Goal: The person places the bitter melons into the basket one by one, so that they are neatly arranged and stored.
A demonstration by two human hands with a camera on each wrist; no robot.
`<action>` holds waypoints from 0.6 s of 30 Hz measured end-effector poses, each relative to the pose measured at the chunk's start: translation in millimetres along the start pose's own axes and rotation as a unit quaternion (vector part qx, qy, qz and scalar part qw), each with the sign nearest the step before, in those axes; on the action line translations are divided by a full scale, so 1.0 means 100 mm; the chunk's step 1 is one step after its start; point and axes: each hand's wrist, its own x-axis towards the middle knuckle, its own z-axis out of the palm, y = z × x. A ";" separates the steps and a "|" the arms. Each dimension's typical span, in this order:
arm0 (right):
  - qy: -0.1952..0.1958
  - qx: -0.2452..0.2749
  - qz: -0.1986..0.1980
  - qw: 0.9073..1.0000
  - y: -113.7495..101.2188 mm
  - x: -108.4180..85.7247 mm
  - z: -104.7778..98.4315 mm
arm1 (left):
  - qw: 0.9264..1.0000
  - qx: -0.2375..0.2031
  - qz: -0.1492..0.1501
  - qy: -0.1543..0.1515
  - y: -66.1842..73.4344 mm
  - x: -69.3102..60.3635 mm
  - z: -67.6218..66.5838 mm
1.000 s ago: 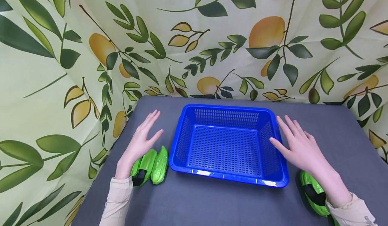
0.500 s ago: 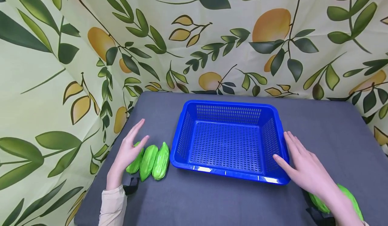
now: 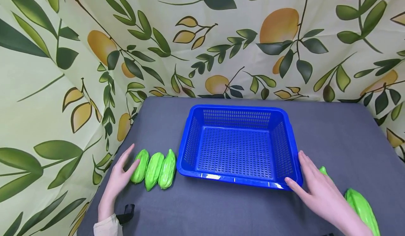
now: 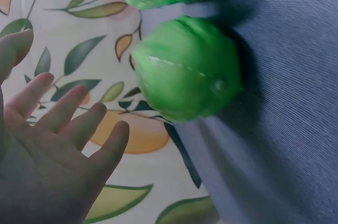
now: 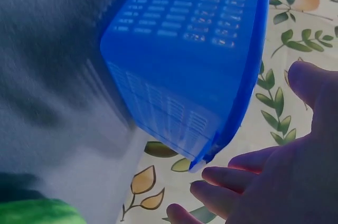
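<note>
A blue plastic basket (image 3: pixel 235 180) with slotted walls rests on the table, with nothing inside. Left of it lie three green ridged gourds (image 3: pixel 154 171) in a row. My left hand (image 3: pixel 114 185) hovers beside the leftmost gourd (image 3: pixel 139 169), thumb and fingers spread and apart from it. The left wrist view shows that gourd (image 4: pixel 185 71) end-on, clear of the hand (image 4: pixel 58 145). My right hand (image 3: pixel 324 197) is extended at the basket's front right corner; I cannot tell whether it touches. Beyond that forearm a further gourd (image 3: pixel 362 209) lies partly hidden.
Another green tip (image 3: pixel 323 171) peeks out behind the right hand. A grey cloth (image 3: pixel 221 208) covers the table. Leaf-and-fruit printed fabric (image 3: pixel 218 53) hangs at the back and left. A black strap (image 3: pixel 126 213) shows by the left wrist.
The left hand has drawn back and leftward, uncovering the row of gourds. My right hand has come nearer along the basket's right side. Basket and gourds lie as before.
</note>
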 end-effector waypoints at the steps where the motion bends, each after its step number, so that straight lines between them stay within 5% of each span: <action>1: 0.002 0.003 -0.005 1.000 0.00 -0.01 0.01 | 1.000 0.002 -0.006 -0.001 -0.02 -0.01 0.00; 8: 0.020 0.009 -0.015 1.000 -0.01 -0.06 0.10 | 1.000 -0.004 -0.014 0.003 -0.07 -0.04 0.01; 18: 0.039 0.020 -0.015 0.999 0.01 -0.12 0.19 | 0.994 -0.112 -0.012 0.005 -0.24 -0.12 0.06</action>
